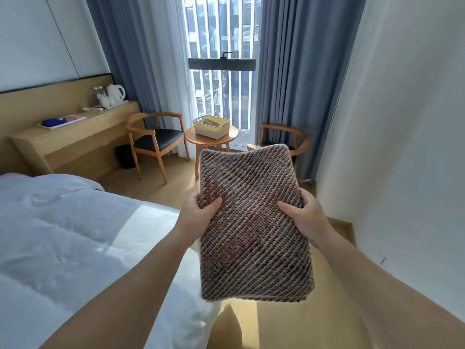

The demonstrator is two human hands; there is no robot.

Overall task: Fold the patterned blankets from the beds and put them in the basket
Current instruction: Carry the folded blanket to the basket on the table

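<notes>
Firstly, at the left the bed with its white duvet lay beside the person, and farther back a wooden chair stood next to a small round surface that carried the pale basket, with something brownish and folded inside it. Nearer to the camera, the left hand gripped the left edge of the folded patterned blanket, thumb on top, and the right hand gripped its right edge in the same way, so the blanket was held flat in the air, well apart from the basket.
</notes>
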